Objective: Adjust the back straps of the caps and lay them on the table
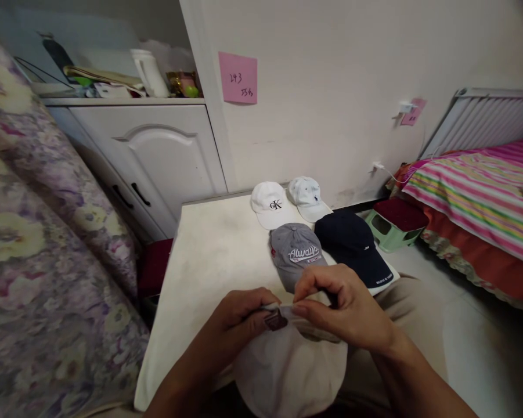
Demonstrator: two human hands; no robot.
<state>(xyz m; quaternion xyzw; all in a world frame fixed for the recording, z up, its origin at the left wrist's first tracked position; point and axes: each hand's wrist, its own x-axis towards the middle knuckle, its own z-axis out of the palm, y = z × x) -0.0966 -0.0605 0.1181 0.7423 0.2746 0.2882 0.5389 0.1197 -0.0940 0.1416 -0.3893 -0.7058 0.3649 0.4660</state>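
Note:
A light beige cap (291, 371) is held low in front of me, its back strap uppermost. My left hand (244, 319) pinches the strap beside a dark buckle (276, 319). My right hand (339, 302) pinches the strap just to the right, thumb against forefinger. Beyond my hands a grey cap (294, 249) with "Always" lettering lies on the table, partly hidden by my right hand. A dark navy cap (350, 238) sits to its right. Behind them are a white cap (270, 203) with black letters and a pale cap (307, 194).
The cream table (200, 261) stands against the wall. A floral curtain (47, 261) hangs at left, near a white cabinet (157, 157). A green stool (392, 223) with a red top stands beside the bed (483, 191) at right.

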